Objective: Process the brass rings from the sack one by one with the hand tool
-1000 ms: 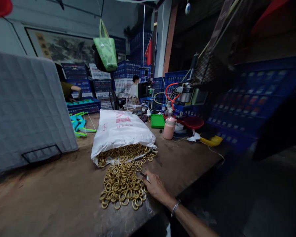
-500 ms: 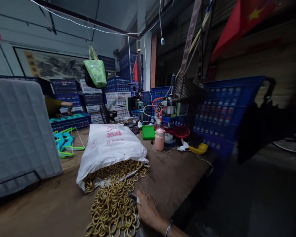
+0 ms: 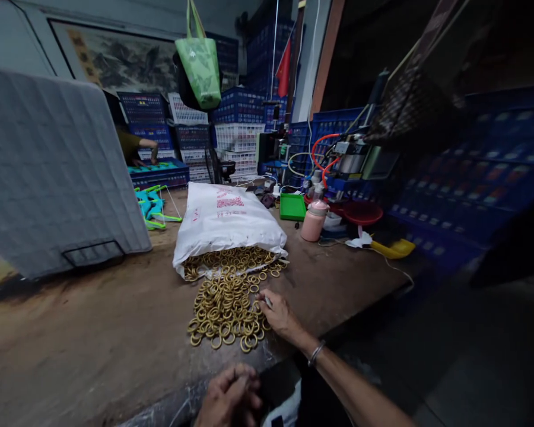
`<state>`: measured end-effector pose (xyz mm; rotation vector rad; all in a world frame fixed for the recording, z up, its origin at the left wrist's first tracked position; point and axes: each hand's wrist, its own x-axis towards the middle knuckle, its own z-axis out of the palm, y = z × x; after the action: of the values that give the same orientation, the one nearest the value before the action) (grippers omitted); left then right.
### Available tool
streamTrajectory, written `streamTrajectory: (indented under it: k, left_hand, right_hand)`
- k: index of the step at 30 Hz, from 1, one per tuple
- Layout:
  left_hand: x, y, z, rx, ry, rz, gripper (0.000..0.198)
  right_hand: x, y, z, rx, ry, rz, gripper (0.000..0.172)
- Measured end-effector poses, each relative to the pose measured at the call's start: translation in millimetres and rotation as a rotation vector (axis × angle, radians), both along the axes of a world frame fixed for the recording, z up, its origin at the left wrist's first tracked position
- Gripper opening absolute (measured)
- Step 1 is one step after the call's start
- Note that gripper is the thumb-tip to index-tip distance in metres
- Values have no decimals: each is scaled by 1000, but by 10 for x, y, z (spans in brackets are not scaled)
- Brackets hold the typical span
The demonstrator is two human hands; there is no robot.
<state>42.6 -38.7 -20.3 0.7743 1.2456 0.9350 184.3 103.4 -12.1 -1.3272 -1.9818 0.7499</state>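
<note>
Beneath the white sack (image 3: 234, 228), a broad brown counter (image 3: 115, 338), scuffed and dull. Left of the sack, an upright grey panel (image 3: 66, 172), padded and ribbed. The sack itself: crinkled, red-printed, lying open-mouthed. Rings (image 3: 229, 305) partly out, heaped before the sack's mouth; plenty left inside, so apparently only part-way along. Round, brass-coloured, smooth-looking, loosely overlapping. In front of the sack, rightward, at the heap's edge: right hand (image 3: 279, 315), fingers bent close together; a small pale thing (image 3: 267, 302) at the fingertips, impossible to tell whether gripped. Farther in front of the sack: left hand (image 3: 232, 392), fingers curled, blurred, contents impossible to tell.
</note>
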Motion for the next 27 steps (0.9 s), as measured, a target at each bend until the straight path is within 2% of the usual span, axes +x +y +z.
streamTrajectory:
  k: [1,2,6,12,15,17,22,24,27]
  left_hand:
    - [-33,102,60,-13,-112,61,49]
    - [-59,202,126,42,-118,129,45]
    - [-84,515,324,155,-11,280,45]
    - [-77,690,274,289,66,235,25]
    - [-85,695,253,296,77,264,24]
    - [-76,686,261,292,82,308,23]
    - [-43,674,280,416,144,372,22]
    - [-42,671,255,468,183,376,24]
    - [-49,658,193,476,184,371,26]
  right_hand:
    - [-15,-19,5,-2,20,18,13]
    - [-31,-44,16,-9,35,35,13]
    - [-105,-173,107,-49,100,107,14]
    - [-219,-285,252,-82,185,165,12]
    - [-284,-275,251,-132,277,122,11]
    - [-332,-269,226,-238,350,81,14]
    - [-422,-330,202,-749,558,100,31]
    - [-430,-359,214,-842,631,111,33]
    - [-428,-356,201,-856,662,110,35]
